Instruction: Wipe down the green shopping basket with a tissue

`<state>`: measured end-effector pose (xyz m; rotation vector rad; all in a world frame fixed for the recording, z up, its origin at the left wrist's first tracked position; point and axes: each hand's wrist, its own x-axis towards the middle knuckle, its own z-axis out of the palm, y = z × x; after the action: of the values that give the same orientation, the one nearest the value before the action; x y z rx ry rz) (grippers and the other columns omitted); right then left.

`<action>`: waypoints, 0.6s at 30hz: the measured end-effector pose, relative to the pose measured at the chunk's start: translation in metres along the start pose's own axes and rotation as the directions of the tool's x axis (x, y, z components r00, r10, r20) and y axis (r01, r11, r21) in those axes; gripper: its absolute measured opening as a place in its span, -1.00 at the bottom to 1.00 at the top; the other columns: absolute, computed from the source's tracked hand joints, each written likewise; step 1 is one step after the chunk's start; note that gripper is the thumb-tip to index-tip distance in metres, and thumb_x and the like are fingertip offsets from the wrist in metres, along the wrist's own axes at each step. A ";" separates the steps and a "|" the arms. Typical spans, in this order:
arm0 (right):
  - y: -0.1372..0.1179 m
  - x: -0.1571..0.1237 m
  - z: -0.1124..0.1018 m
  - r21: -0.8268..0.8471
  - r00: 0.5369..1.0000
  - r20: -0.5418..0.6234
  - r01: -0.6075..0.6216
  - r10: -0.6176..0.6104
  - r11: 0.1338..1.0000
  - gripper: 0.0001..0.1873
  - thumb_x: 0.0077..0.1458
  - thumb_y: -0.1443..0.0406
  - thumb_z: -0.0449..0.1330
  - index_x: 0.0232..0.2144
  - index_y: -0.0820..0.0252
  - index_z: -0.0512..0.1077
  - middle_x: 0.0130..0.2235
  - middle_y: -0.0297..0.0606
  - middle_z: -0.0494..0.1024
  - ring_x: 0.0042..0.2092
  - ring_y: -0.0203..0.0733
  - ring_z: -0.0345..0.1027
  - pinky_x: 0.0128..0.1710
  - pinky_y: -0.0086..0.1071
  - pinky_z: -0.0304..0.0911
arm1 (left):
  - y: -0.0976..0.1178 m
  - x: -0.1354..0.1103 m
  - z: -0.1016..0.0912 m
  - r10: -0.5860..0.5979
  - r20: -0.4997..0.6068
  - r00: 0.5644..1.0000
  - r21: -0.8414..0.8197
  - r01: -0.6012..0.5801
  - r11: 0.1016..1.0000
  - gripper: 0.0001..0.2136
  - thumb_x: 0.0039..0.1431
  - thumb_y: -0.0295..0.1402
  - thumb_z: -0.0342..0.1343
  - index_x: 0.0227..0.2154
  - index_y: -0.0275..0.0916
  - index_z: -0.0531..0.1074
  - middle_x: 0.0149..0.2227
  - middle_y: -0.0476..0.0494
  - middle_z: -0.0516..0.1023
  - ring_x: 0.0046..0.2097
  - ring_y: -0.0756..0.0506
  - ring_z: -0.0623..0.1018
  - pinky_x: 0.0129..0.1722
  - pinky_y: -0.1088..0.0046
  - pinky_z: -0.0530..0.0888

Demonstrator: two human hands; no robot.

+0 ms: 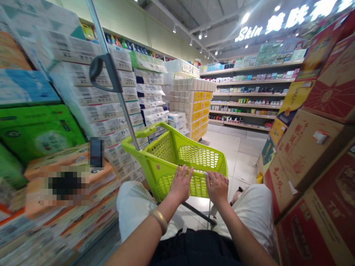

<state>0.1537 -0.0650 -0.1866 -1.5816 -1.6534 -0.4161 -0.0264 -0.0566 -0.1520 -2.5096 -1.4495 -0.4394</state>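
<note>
A lime-green wheeled shopping basket (200, 147) with perforated walls stands tilted between my knees. On its near rim lies my left hand (181, 184), fingers bent over the edge and thumb apart. My right hand (217, 186) grips the same rim a little farther right, with its fingers curled over the top. The part of the basket's floor that shows has nothing on it. From the left end rises a metal pull rod with a grey handle (113, 75).
Stacked tissue packs (102, 107) wall off the left side. A phone (96, 152) and a blurred dark item (66, 184) rest on orange packs. Cardboard cartons (307, 147) are piled close on my right. Shelves of small boxes (249, 92) line the back, beyond the tiled floor (244, 147).
</note>
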 end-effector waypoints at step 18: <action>-0.019 0.002 0.002 -0.016 0.999 0.038 0.025 -0.025 1.000 -0.74 0.30 0.21 -0.02 -0.18 0.05 0.47 -0.27 -0.28 0.50 -0.19 -0.17 0.24 -0.09 -0.29 -0.06 | -0.003 -0.005 0.003 -0.022 -0.018 1.000 -0.026 0.021 0.999 -0.29 -0.08 -0.50 0.02 0.24 -0.31 0.05 0.22 -0.33 0.18 0.33 -0.27 0.01 0.31 0.02 -0.08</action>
<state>0.1350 -0.0650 -0.1810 -1.5913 -1.7038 -0.4167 -0.0308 -0.0578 -0.1567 -2.5053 -1.4748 -0.4875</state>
